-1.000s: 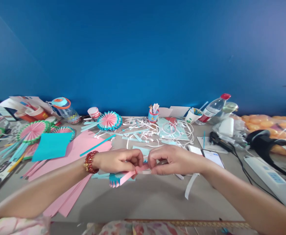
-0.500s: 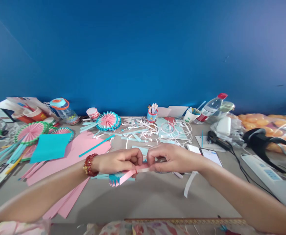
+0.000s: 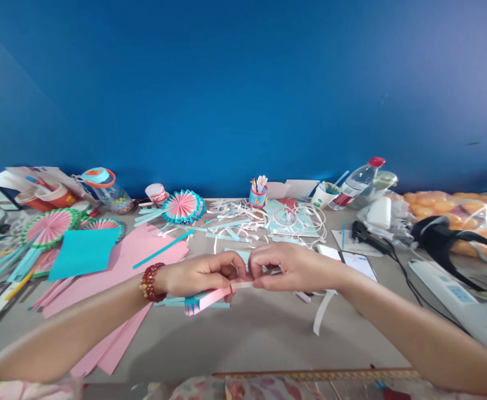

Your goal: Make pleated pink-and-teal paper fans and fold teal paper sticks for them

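Low over the grey table, my left hand [image 3: 208,273] is closed on a pleated strip of pink paper with a blue fringed edge [image 3: 212,299]. The folded end of that strip sticks out below my left fingers. My right hand [image 3: 283,268] pinches the strip's other end, where a whitish band [image 3: 242,285] shows along it. The fingertips of both hands nearly meet, and what lies behind them is hidden. A red bead bracelet [image 3: 149,282] circles my left wrist.
Pink paper sheets [image 3: 133,250] and a blue sheet [image 3: 84,253] lie at left, near finished paper fans [image 3: 184,206]. White paper scraps [image 3: 243,214] and a coiled cable [image 3: 316,222] are behind my hands. At right stand a bottle [image 3: 358,183] and a power strip [image 3: 447,289].
Both hands keep their grip on the pleated paper. My fingertips have shifted slightly closer together; otherwise the view has only moved a little.
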Action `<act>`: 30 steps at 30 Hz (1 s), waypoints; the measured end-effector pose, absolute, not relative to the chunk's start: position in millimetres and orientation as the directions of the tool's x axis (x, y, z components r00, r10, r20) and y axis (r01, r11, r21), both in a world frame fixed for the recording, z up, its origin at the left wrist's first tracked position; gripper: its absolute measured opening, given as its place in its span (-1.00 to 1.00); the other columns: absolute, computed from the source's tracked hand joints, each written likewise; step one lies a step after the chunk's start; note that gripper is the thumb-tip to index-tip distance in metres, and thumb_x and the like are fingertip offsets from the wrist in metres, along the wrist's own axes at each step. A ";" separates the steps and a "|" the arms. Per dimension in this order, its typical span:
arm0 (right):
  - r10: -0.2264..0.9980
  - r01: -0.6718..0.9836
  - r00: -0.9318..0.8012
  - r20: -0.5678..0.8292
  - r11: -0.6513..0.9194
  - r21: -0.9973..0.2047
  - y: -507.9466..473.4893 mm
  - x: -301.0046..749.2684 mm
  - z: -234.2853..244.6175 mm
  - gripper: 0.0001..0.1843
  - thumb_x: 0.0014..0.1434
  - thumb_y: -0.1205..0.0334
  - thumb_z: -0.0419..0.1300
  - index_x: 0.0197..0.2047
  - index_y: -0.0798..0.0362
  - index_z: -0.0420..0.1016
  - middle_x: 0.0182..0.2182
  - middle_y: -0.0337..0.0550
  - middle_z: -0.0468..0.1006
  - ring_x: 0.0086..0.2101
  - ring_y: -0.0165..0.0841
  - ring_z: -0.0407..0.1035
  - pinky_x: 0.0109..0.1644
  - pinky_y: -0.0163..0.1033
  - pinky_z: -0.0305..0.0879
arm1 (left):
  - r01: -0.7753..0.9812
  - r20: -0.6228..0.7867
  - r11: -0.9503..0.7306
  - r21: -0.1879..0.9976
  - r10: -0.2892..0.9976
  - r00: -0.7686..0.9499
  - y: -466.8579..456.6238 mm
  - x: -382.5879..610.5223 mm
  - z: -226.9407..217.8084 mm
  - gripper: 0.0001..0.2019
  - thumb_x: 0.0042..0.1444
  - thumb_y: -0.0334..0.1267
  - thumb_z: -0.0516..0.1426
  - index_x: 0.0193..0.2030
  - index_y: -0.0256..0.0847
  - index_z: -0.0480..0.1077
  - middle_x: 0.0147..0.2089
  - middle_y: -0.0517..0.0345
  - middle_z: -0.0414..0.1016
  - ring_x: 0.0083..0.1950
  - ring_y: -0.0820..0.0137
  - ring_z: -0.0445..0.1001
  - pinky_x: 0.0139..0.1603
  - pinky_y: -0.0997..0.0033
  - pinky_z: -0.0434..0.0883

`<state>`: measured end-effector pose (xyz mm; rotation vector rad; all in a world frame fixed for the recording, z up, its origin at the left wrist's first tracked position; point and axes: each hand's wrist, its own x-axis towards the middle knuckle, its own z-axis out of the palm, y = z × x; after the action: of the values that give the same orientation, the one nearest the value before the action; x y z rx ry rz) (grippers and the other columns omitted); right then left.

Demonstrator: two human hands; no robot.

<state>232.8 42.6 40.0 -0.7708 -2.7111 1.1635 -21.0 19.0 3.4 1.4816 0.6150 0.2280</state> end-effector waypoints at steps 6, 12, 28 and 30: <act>0.469 0.406 -0.875 -0.116 0.586 -0.701 43.1 231.7 41.7 -0.89 0.24 0.25 0.16 -0.34 0.04 0.45 -0.39 -0.30 0.45 -0.36 -0.44 0.27 -0.30 -0.34 0.07 | 0.253 -0.207 -0.019 0.967 0.519 0.829 19.5 -19.6 9.4 -0.85 0.27 -0.23 0.05 -0.12 -0.21 0.37 -0.23 0.09 0.54 -0.19 0.36 0.52 -0.20 0.44 0.41; 0.474 0.410 -0.873 -0.114 0.588 -0.698 42.7 231.4 42.6 -0.90 0.23 0.27 0.16 -0.34 0.04 0.44 -0.38 -0.30 0.46 -0.35 -0.43 0.29 -0.27 -0.34 0.09 | 0.248 -0.194 -0.032 0.968 0.531 0.825 20.7 -18.6 11.0 -0.87 0.24 -0.25 0.06 -0.18 -0.22 0.40 -0.25 0.09 0.55 -0.20 0.36 0.53 -0.20 0.45 0.42; 0.580 0.499 -0.809 -0.093 0.595 -0.630 42.6 230.4 45.9 -0.86 0.23 0.20 0.21 -0.34 0.03 0.51 -0.39 -0.29 0.54 -0.38 -0.43 0.34 -0.28 -0.34 0.10 | 0.166 -0.094 -0.088 0.982 0.535 0.840 19.4 -24.1 4.9 -0.88 0.25 -0.32 0.06 -0.17 -0.25 0.42 -0.22 0.02 0.61 -0.17 0.33 0.56 -0.12 0.42 0.43; 0.587 0.507 -0.804 -0.094 0.595 -0.624 43.3 229.9 45.7 -0.89 0.21 0.22 0.22 -0.34 0.03 0.53 -0.39 -0.28 0.55 -0.37 -0.43 0.35 -0.27 -0.33 0.11 | 0.174 -0.087 -0.114 0.978 0.536 0.840 19.6 -24.3 5.0 -0.88 0.26 -0.32 0.05 -0.18 -0.25 0.41 -0.22 0.03 0.61 -0.17 0.34 0.56 -0.12 0.43 0.43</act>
<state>229.9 43.3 45.7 -0.9288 -2.6961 0.9958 -24.3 19.6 5.0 1.6836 0.5573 0.3355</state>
